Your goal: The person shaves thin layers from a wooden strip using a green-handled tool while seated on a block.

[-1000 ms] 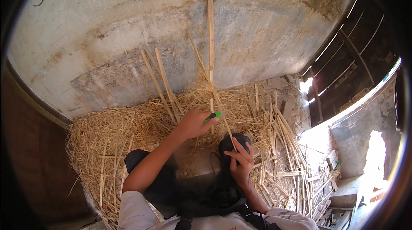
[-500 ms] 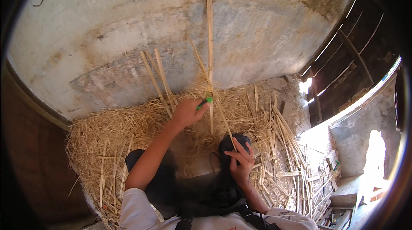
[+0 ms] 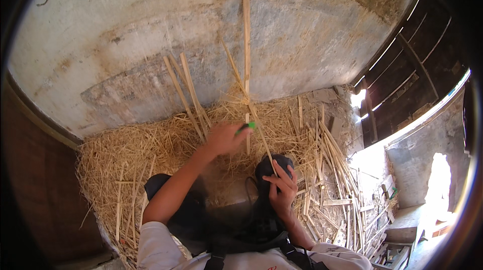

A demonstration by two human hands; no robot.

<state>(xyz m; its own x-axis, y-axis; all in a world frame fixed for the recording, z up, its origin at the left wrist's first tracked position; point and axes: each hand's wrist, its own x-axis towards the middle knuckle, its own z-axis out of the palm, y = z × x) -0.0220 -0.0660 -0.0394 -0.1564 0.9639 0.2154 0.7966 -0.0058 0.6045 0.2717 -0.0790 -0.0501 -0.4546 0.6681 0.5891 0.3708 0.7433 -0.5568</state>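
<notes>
My left hand (image 3: 225,138), slightly smeared by motion, is closed round a green-and-black handled tool (image 3: 246,128) whose working end I cannot make out. That tool is at the middle part of a long thin bamboo strip (image 3: 262,136). The strip slants from my right knee up toward the wall and crosses an upright wooden slat (image 3: 246,43). Fine curled shavings (image 3: 236,93) cluster near the crossing. Over the right knee, my right hand (image 3: 283,188) pinches the strip's near end, its other fingers partly bent.
Straw-like shavings (image 3: 136,144) cover the floor between my legs and the stained wall (image 3: 166,28). Several slats (image 3: 188,89) lean there on the left. More loose strips (image 3: 347,184) lie in a heap to the right. Dark boards (image 3: 412,63) stand at far right.
My left hand and the green-and-black tool have moved a little toward me and to the right along the strip. My right hand stays in place, still pinching its end.
</notes>
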